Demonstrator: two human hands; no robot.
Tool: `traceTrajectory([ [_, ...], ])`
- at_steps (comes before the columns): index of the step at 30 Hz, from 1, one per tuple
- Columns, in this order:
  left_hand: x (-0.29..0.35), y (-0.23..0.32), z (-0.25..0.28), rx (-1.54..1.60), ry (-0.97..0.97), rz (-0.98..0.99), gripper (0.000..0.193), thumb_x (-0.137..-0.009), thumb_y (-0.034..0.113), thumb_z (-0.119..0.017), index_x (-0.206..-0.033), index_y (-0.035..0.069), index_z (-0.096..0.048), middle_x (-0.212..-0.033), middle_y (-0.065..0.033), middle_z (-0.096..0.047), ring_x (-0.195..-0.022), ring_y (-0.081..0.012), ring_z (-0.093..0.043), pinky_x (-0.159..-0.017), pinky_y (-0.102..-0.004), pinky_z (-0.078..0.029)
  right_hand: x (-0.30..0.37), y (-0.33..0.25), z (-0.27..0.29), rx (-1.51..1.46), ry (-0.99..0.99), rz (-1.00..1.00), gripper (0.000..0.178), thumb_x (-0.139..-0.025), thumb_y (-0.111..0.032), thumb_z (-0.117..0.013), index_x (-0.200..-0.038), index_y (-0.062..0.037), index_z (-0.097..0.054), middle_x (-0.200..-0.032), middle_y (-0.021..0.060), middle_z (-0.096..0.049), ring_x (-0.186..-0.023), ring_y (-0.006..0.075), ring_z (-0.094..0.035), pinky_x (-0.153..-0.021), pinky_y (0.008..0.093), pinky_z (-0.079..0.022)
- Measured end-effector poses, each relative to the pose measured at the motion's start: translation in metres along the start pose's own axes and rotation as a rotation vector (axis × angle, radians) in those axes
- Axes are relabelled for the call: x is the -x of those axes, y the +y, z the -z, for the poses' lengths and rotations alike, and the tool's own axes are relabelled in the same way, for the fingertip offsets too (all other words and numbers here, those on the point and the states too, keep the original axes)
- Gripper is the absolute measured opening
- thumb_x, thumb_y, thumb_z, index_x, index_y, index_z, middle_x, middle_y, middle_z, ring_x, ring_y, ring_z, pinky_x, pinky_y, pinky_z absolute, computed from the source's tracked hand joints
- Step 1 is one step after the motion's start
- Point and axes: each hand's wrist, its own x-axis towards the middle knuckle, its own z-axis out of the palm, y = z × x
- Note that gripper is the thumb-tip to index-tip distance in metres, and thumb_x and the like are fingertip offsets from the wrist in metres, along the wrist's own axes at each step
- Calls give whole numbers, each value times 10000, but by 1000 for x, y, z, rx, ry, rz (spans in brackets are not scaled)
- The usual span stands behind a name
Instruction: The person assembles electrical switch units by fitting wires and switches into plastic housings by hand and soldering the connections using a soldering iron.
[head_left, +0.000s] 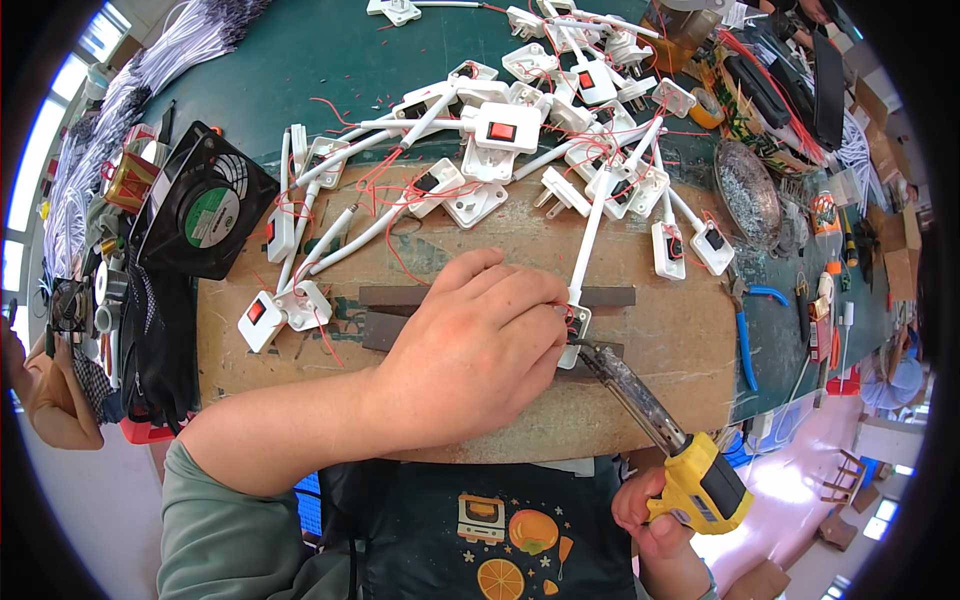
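Note:
My left hand [480,350] reaches across the wooden board with its fingers closed in a pinch beside a small white switch housing [580,322]. What the fingertips grip is hidden behind the hand. A white cable [597,235] runs up from that housing, and thin red wires show inside it. My right hand [650,510] is wrapped round the handle of a yellow and black soldering iron [705,485]. Its dark metal tip meets or nearly meets the open housing. Two dark brown strips [610,297] lie on the board beneath the left hand and the housing.
White switch housings and plugs [508,128] with red wires pile up beyond my hands. A black fan [205,205] stands left. Right are a metal dish of small bits [748,195], blue-handled pliers [745,345] and a small bottle [828,228]. Another person's arm [65,400] shows far left.

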Motion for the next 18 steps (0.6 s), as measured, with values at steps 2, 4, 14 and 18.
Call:
traceTrajectory([
  [2,0,0,0,-1,2,0,160,-776,58,-757,-887,85,-645,-1089,-57,-675,-955,-268,-664,-1008,-488,-462,0,1,2,-4,3,-13,567,-792,-392,-858,-1156,-76,-559,-692,28,-509,-524,169,-479,-470,311,-405],
  [4,0,0,0,1,5,1,160,-776,60,-759,-886,85,-647,-1087,-57,-676,-958,-267,-665,-1007,-488,-463,0,3,4,-4,-10,4,565,-795,-389,-859,-1159,-76,-561,-694,31,-513,-528,171,-481,-472,313,-403],
  [14,-1,0,0,1,-2,4,157,-775,55,-756,-885,86,-648,-1084,-59,-676,-954,-269,-666,-1001,-489,-467,0,2,3,-31,-22,19,560,-807,-386,-853,-1168,-75,-559,-693,34,-517,-530,173,-484,-477,317,-399],
  [18,0,0,0,2,3,1,156,-775,52,-754,-884,84,-647,-1078,-57,-676,-948,-267,-666,-999,-486,-467,1,2,3,-23,-21,6,546,-813,-385,-848,-1154,-75,-556,-701,34,-515,-535,173,-488,-478,318,-399],
])
